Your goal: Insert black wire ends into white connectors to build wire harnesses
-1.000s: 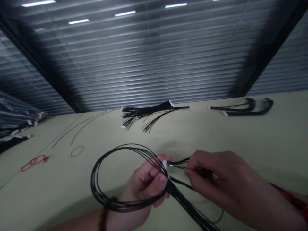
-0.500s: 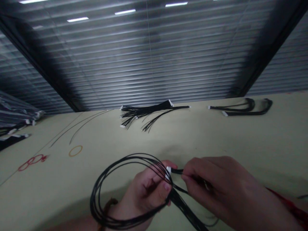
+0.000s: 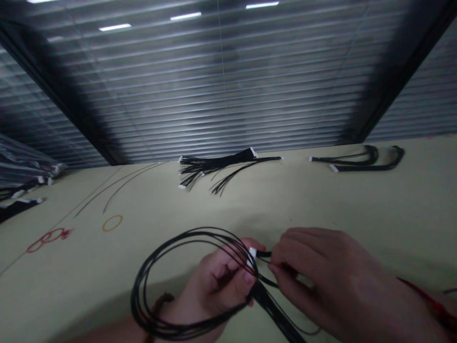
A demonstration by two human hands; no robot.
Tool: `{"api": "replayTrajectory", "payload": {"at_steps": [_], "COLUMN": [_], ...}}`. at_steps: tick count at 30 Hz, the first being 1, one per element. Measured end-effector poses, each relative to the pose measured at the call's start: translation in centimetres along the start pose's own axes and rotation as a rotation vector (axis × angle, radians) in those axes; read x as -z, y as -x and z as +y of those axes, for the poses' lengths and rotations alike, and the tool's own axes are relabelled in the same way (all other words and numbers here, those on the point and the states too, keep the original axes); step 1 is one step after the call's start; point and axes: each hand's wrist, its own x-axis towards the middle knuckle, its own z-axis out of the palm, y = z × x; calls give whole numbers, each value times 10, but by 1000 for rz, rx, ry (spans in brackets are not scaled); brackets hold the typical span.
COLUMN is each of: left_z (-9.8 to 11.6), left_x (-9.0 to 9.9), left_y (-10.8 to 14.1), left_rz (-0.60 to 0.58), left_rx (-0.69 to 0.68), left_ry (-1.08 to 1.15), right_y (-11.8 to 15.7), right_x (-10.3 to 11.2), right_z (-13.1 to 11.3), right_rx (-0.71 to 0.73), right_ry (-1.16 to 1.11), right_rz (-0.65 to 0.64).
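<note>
1. Surface/room: we worked at a pale green table (image 3: 357,209) in front of slatted blinds (image 3: 221,95), w/ ceiling lights reflected in them. Landmark = black wire bundle (image 3: 210,166) on far side of table. R of it lay 2 curved harnesses (image 3: 357,162); L of it, thin loose wires (image 3: 121,188), then a stack of bagged bundles (image 3: 21,166) further on. Nearer us, L of it, a drawn yellow ring (image 3: 112,223) and red loops (image 3: 46,240).
2. Fingers: our L hand (image 3: 217,286) held a looped black wire harness (image 3: 150,305), L fingers (image 3: 228,271) curled shut on it, its white connector (image 3: 253,255) at their tips. Our R hand (image 3: 321,271) had R fingers (image 3: 282,259) pinched together on short black leads (image 3: 266,255), just beside the connector. Harness lay well nearer us than landmark.
3. Vs earlier frame: R fingers had closed in on connector, gap btwn hands gone; loop sat lower in view.
</note>
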Motion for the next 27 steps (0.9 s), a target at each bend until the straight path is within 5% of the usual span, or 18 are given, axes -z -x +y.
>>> {"api": "replayTrajectory", "payload": {"at_steps": [3,6,12,19,22,27], "left_z": [-1,-1,2,0,0,-2], "left_x": [2,3,0,1,2,2], "left_y": [0,2,1,-4,-3,-1], "left_rz": [49,-30,-22,198,217,187], "left_rx": [39,64,37,96,85,7], "left_ry": [38,88,66,-12,-27,-6], "right_y": [-3,-11,-17,7,14,13], "right_x": [1,1,-8,7,18,15], "right_z": [17,51,91,68,41,6], "right_rx": [-33,-130,-273,-169,-222,-265], "right_ry": [195,356,301,213,163,-173], "right_rz": [10,-20,-99,-194,-165,-381]}}
